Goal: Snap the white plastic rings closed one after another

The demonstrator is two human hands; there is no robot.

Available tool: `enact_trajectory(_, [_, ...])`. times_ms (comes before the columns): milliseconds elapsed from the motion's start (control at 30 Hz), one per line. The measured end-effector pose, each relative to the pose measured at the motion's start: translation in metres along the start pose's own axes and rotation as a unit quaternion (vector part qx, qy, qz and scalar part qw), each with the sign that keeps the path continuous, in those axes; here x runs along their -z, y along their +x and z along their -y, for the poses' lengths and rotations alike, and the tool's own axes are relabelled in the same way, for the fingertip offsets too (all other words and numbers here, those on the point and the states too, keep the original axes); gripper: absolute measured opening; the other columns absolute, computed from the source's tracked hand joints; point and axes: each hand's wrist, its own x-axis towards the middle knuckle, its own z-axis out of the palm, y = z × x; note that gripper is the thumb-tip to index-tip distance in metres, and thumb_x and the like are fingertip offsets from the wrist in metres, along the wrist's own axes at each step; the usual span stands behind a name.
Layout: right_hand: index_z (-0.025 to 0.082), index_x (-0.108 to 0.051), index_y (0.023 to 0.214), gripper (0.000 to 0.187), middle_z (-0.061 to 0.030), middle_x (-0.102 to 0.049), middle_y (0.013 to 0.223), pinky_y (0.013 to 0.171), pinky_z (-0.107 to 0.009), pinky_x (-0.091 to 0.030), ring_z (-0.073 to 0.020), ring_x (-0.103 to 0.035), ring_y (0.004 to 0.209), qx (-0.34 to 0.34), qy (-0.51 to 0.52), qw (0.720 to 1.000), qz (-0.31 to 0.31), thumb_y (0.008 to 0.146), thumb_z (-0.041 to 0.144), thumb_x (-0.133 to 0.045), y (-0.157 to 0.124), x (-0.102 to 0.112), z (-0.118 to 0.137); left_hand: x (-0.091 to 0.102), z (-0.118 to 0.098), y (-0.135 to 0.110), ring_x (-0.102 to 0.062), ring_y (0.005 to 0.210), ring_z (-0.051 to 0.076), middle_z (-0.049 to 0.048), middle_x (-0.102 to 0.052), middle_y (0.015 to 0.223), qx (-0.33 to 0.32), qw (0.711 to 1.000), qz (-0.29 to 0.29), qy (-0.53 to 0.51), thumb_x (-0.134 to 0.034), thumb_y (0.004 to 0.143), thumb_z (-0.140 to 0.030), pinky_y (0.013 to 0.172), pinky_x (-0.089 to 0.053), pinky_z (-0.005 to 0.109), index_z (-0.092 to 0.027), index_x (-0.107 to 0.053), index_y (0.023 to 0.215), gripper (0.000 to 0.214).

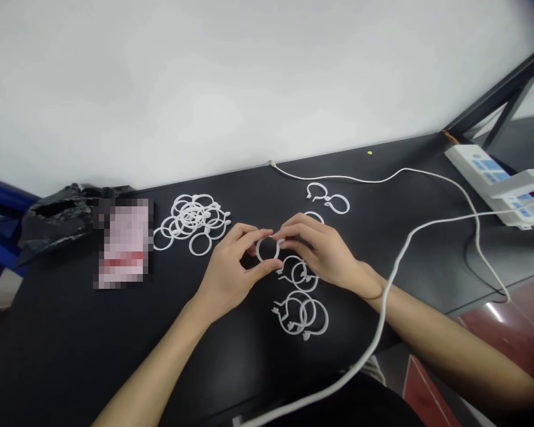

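Your left hand (pixel 230 267) and right hand (pixel 324 250) pinch a white ring (pixel 257 252) above the black counter (pixel 196 373); a pile of rings (pixel 193 216) lies to your left, open rings (pixel 301 317) near your right hand.

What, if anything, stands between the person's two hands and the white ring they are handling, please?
Nothing visible does: the left hand and right hand both hold the white ring directly.

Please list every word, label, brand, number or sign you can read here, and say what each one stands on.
No text can be read.
White box: blue markings, too small and blurred to read.
Pink and red item: pixelated, so any print is unreadable.
Held ring and piled white rings: no lettering can be made out.
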Motion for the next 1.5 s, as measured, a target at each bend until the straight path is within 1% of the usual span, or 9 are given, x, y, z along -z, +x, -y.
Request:
enact_trajectory(167, [0.019, -0.061, 0.092, 0.007, -0.0023, -0.062, 0.091, 0.07, -0.026, -0.05, -0.0117, -0.06, 0.077, -0.032, -0.005, 0.999, 0.008, 0.096, 0.02, -0.056, 0.0, 0.001, 0.001, -0.005, 0.001, -0.002, -0.061, 0.08, 0.015, 0.0031, -0.059, 0.099, -0.067, 0.995, -0.042, 0.068, -0.072, 0.08, -0.047, 0.073, -0.054, 0.03, -0.021, -0.064, 0.108, 0.039])
enact_trajectory(333, [0.016, -0.059, 0.08, 0.023, -0.0027, -0.059, 0.081, 0.065, -0.025, -0.046, -0.0112, -0.057, 0.07, -0.048, -0.018, 0.999, 0.016, 0.099, 0.022, -0.047, 0.001, 0.001, 0.004, -0.016, 0.004, -0.008, -0.061, 0.08, 0.013, 0.0024, -0.059, 0.094, -0.158, 0.977, -0.073, 0.125, -0.068, 0.087, -0.031, 0.073, -0.054, 0.024, -0.018, -0.059, 0.109, 0.027])
enact_trajectory(433, [0.016, -0.059, 0.078, 0.026, -0.0032, -0.06, 0.08, 0.065, -0.025, -0.046, -0.0113, -0.056, 0.07, -0.039, -0.019, 0.999, 0.015, 0.1, 0.021, -0.045, 0.001, 0.002, 0.004, -0.02, 0.003, -0.011, -0.062, 0.076, 0.011, 0.0013, -0.061, 0.088, -0.196, 0.965, -0.105, 0.142, -0.066, 0.089, -0.028, 0.071, -0.053, 0.021, -0.016, -0.057, 0.111, 0.026])
enact_trajectory(533, [0.015, -0.06, 0.084, 0.019, -0.0032, -0.06, 0.084, 0.067, -0.025, -0.047, -0.0108, -0.057, 0.072, -0.041, -0.008, 0.999, 0.016, 0.098, 0.021, -0.049, 0.001, 0.002, 0.005, -0.018, 0.001, -0.01, -0.063, 0.074, 0.011, 0.0021, -0.064, 0.087, -0.199, 0.957, -0.137, 0.158, -0.067, 0.088, -0.029, 0.07, -0.053, 0.02, -0.014, -0.059, 0.109, 0.027])
enact_trajectory(667, [0.015, -0.062, 0.09, 0.011, -0.0022, -0.06, 0.084, 0.063, -0.023, -0.047, -0.0094, -0.057, 0.069, -0.051, 0.002, 0.998, 0.025, 0.094, 0.025, -0.058, 0.002, -0.001, 0.007, -0.014, 0.0, -0.007, -0.065, 0.072, 0.011, 0.0025, -0.066, 0.083, -0.197, 0.95, -0.171, 0.173, -0.066, 0.089, -0.025, 0.068, -0.053, 0.019, -0.013, -0.062, 0.101, 0.017])
enact_trajectory(833, [0.014, -0.064, 0.094, 0.011, -0.0042, -0.062, 0.088, 0.062, -0.023, -0.048, -0.0101, -0.059, 0.071, -0.046, -0.011, 0.999, 0.023, 0.094, 0.021, -0.055, 0.003, -0.004, 0.009, -0.012, 0.0, -0.005, -0.064, 0.067, 0.01, 0.0013, -0.066, 0.078, -0.184, 0.944, -0.202, 0.184, -0.067, 0.088, -0.025, 0.064, -0.053, 0.019, -0.013, -0.064, 0.096, 0.015])
enact_trajectory(1233, [0.016, -0.061, 0.1, 0.014, -0.0026, -0.06, 0.09, 0.062, -0.023, -0.049, -0.0087, -0.057, 0.069, -0.032, 0.008, 0.999, 0.018, 0.09, 0.01, -0.054, 0.0, -0.006, 0.013, -0.009, 0.003, -0.003, -0.062, 0.057, 0.008, 0.0004, -0.067, 0.07, -0.217, 0.924, -0.223, 0.221, -0.067, 0.088, -0.03, 0.056, -0.05, 0.017, -0.012, -0.065, 0.092, 0.018])
enact_trajectory(1367, [0.016, -0.061, 0.101, 0.013, -0.0024, -0.058, 0.09, 0.063, -0.024, -0.05, -0.0087, -0.057, 0.069, -0.029, 0.019, 0.999, 0.013, 0.09, 0.011, -0.056, 0.0, -0.008, 0.011, -0.006, 0.003, -0.002, -0.061, 0.054, 0.008, -0.0003, -0.067, 0.068, -0.223, 0.922, -0.223, 0.224, -0.068, 0.088, -0.031, 0.053, -0.049, 0.017, -0.012, -0.065, 0.092, 0.02])
enact_trajectory(1500, [0.017, -0.061, 0.097, 0.006, -0.002, -0.06, 0.088, 0.059, -0.023, -0.047, -0.0097, -0.057, 0.07, -0.049, 0.008, 0.999, -0.012, 0.093, 0.016, -0.057, 0.001, -0.006, 0.009, -0.006, 0.005, -0.003, -0.068, 0.067, 0.012, 0.0036, -0.073, 0.082, -0.236, 0.928, -0.198, 0.211, -0.07, 0.086, -0.034, 0.066, -0.055, 0.02, -0.012, -0.064, 0.104, 0.029])
